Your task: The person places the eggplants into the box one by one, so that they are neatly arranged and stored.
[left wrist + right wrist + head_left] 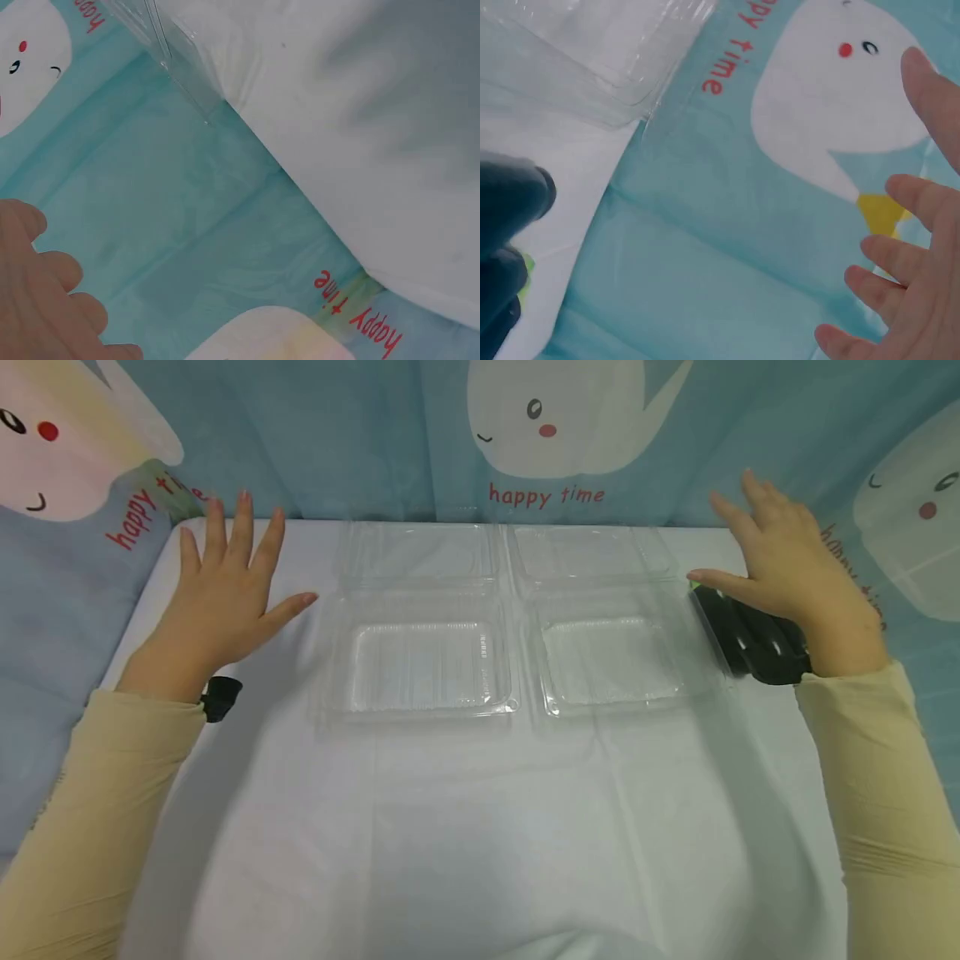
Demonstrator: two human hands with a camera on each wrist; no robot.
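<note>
Two clear plastic clamshell containers lie side by side with their lids folded back: the left container (420,668) and the right container (615,660). To their left, my left hand (217,593) is held with fingers spread and nothing in it; its fingers (60,277) also show in the left wrist view. My right hand (787,560) is likewise spread and holds nothing. Partly hidden below it are dark, glossy, long rounded things (750,635) with a bit of green. Their rounded ends (510,202) show in the right wrist view, but their kind is unclear.
A white cloth (487,835) covers the table. Behind it hangs a blue curtain (337,443) with white cartoon whales, which continues along both sides. A small black piece (221,697) sits beside the left wrist.
</note>
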